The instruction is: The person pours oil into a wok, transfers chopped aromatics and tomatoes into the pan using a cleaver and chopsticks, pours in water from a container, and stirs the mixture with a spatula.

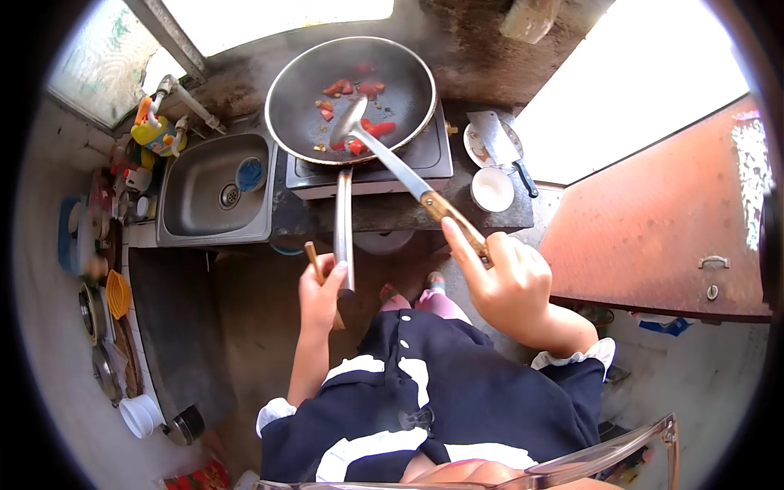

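A large dark wok (pixel 282 106) sits on the gas stove (pixel 437 159), with chopped red pieces that look like tomato (pixel 371 88) spread over its bottom. My right hand (pixel 510 282) is wrapped round the wooden handle of a metal spatula (pixel 400 170), index finger stretched along it. The spatula's blade rests in the wok among the red pieces. Closed at the wok's metal handle (pixel 345 220), my left hand (pixel 320 290) grips a thin wooden stick (pixel 313 257), perhaps chopsticks. The left thumb lies against the wok handle; how firmly it holds that handle is hidden.
Left of the stove is a metal sink (pixel 171 208) with a blue item (pixel 251 174) in it. To the right, a cleaver (pixel 494 137) lies across a plate (pixel 474 155), beside a white bowl (pixel 492 190). A reddish door (pixel 645 220) stands at the far right.
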